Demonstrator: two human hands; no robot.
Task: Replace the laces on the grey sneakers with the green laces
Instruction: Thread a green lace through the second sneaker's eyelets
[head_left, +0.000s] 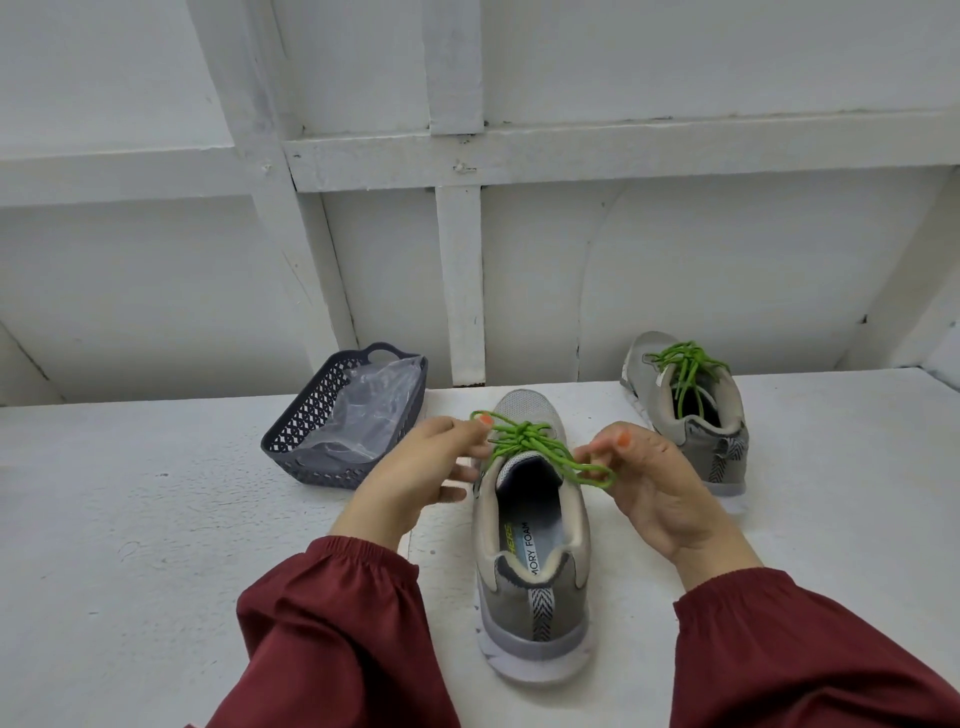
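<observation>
Tying the bow on the near sneaker (530, 519), the left hand (415, 467) and right hand (654, 483) each pinch a green lace (524, 434) loop (far sneaker (685, 410) looks done); next, probably, pulling evenly outward.

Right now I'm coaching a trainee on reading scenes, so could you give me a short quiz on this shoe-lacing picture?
1. True or false: the far sneaker already has green laces.
2. What lies in the basket? A) clear plastic bag B) grey laces C) scissors
3. What do the left hand and right hand each pinch?
Key: 1 true; 2 A; 3 loops of the green lace on the near sneaker.
</observation>
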